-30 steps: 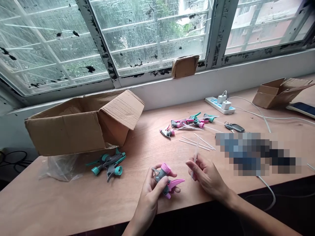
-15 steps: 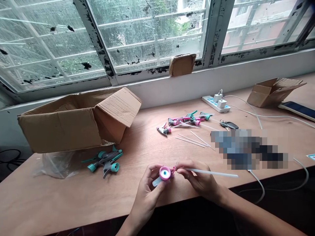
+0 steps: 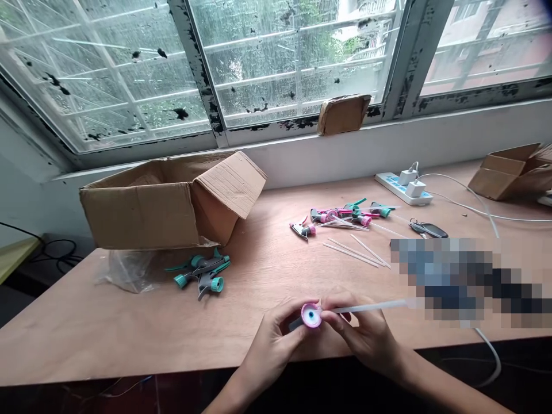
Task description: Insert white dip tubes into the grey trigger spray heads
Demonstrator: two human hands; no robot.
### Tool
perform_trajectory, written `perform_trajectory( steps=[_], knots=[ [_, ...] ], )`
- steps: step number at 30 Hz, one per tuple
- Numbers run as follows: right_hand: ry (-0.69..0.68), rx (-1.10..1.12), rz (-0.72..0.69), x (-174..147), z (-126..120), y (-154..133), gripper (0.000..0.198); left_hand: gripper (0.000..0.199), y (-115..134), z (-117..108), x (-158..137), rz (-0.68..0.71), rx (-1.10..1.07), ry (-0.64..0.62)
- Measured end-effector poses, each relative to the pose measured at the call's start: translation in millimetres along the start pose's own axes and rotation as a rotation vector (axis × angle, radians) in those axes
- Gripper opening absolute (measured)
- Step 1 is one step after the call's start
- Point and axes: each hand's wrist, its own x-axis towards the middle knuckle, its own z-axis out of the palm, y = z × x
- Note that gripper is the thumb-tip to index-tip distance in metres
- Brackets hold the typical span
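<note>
Low in the middle of the frame, a pink spray-trigger head [image 3: 311, 315] is held just above the near edge of the wooden table [image 3: 129, 339], its round collar turned up toward the camera so the blue centre shows. The left hand [image 3: 276, 345] is closed around its body from below, fingers curled over the grey part. The right hand [image 3: 366, 336] pinches a thin white dip tube [image 3: 371, 307] between thumb and fingertips; the tube runs off to the right, and its near end sits right at the collar's edge. Whether the tip has entered the centre hole cannot be told.

The step in hand looks like seating the tube into the head. The next move would call for lining the tip up with the blue opening and pressing straight in while the left hand keeps the head steady.

Farther out, in the middle right of the frame, loose tubes [image 3: 356, 251] lie beside a cluster of pink and teal trigger heads [image 3: 340, 217]. Left of centre, teal trigger heads [image 3: 202, 273] rest by a clear plastic bag [image 3: 125, 269] under an open cardboard box [image 3: 168, 201]. At the upper right are a power strip [image 3: 403, 188] with chargers, a key fob [image 3: 426, 229] and a smaller box [image 3: 513, 171].
</note>
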Motion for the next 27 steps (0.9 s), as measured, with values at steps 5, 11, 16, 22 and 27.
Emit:
perform_trajectory(
  steps=[5,11,16,22,27],
  knots=[
    [-0.042,-0.022,0.025,-1.4,-1.3,0.3,0.006,0.032,1.4,-1.1,-1.3,-0.004,0.027,-0.034],
    [-0.051,-0.039,-0.003,0.6,1.1,-2.9,0.006,0.032,5.1,-2.1,-1.2,0.047,0.174,-0.087],
    [-0.082,-0.169,-0.076,-1.9,2.0,-2.4,0.012,0.031,7.8,-2.1,-0.6,0.061,0.216,-0.118],
    [-0.14,-0.242,-0.065,-3.6,4.9,4.6,0.012,0.025,12.5,4.2,-2.6,0.157,0.459,-0.23],
    [-0.179,-0.122,-0.02,-0.6,5.4,5.9,0.009,0.029,9.4,0.6,-7.6,0.089,0.432,-0.186]
  ],
)
